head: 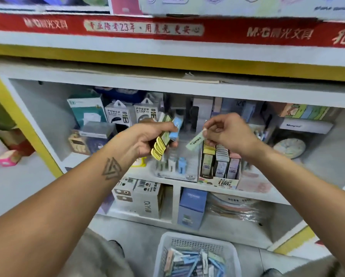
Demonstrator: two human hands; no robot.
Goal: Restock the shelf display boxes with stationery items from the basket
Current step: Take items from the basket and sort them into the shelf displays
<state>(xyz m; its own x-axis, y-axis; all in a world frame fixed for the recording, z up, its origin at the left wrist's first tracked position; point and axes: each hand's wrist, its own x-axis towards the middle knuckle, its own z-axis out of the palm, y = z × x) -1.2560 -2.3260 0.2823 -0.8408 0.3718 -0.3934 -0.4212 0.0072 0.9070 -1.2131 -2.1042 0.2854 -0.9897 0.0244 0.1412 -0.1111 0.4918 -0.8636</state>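
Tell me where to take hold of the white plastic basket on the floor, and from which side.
Grip the white plastic basket by its rim, probably one hand on each long side, coming straight down from above. The rim is the only bare, firm edge showing; the mesh walls slope inward and loose stationery packs fill the inside. Both hands hold items now, so they would need emptying first.

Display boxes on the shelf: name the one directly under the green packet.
The full display box right of the clear display box; the green packet in the right hand hangs over it.
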